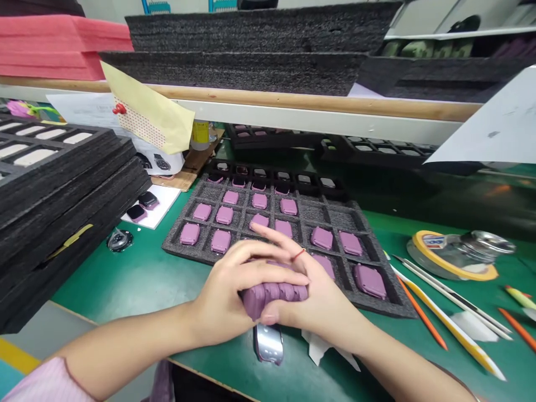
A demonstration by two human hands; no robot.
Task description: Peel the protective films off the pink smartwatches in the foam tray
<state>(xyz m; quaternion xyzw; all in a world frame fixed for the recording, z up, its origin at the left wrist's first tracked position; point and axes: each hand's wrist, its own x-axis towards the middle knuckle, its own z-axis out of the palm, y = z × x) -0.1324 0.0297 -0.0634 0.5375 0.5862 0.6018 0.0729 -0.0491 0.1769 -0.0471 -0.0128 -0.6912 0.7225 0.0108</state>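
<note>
My left hand (237,285) and my right hand (312,293) close together around a mauve watch strap (272,296), which is bunched between them and partly hidden by my fingers. A silver metal watch clasp (268,344) hangs below the strap, over the green mat. Just beyond my fingertips lies a dark grey foam tray (318,215), its compartments holding several mauve watch pieces (224,215). A red thread circles one finger of my right hand. A white paper scrap (317,346) lies under my right wrist.
Stacked black foam trays (62,206) rise at the left of the green work mat (125,285). A tape roll (454,255) and several pens (444,301) lie at the right. A wooden-edged shelf (268,97) crosses above, carrying foam sheets.
</note>
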